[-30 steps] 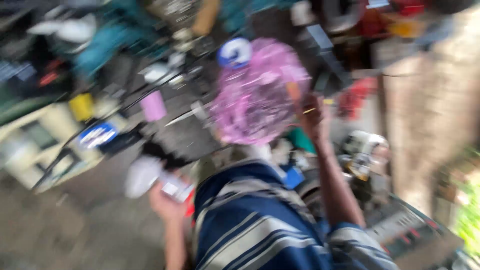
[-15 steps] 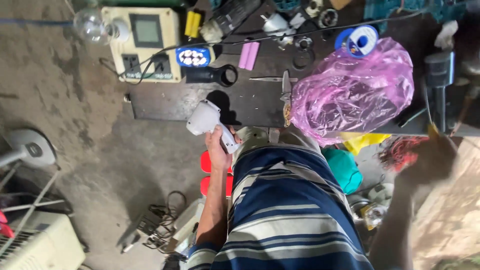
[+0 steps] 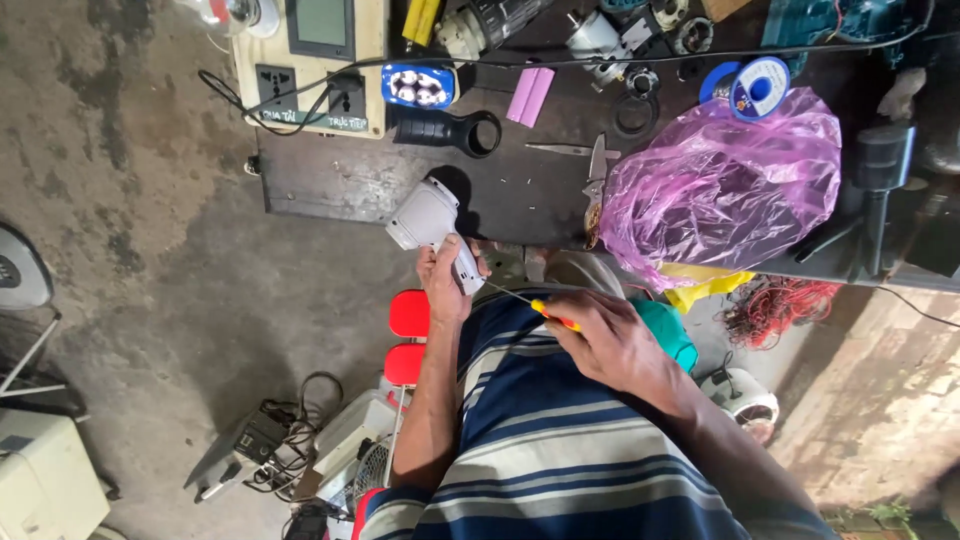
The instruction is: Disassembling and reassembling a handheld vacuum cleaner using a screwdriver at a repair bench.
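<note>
1. The left hand (image 3: pixel 441 283) is wrapped tight around the handle of a small grey plastic tool body shaped like a little gun (image 3: pixel 432 226). The fingers are clenched on it. The grey part is held up in the air, just over the near edge of the dark workbench (image 3: pixel 340 185), so its handle end faces the other hand.

2. The right hand (image 3: pixel 607 338) grips a thin screwdriver with an orange and yellow handle (image 3: pixel 548 311). The fingers are curled shut around the handle. Its thin metal tip points at the bottom of the grey part, and looks like it touches there (the tip is too thin to be sure).

3. Both hands sit close to the person's blue and white striped shirt (image 3: pixel 560 450). Holding things near the body likely keeps them steady for small, careful work.

4. On the bench, a big crinkly pink plastic bag (image 3: pixel 720 185) lies to the right, well apart from the hands.

5. A black plastic handle piece with a ring end (image 3: pixel 448 131) and metal scissors (image 3: pixel 585 155) lie flat on the bench, within easy reach.

6. A cream box with sockets and a screen (image 3: pixel 312 65) sits at the far left of the bench, out of the way.
</note>
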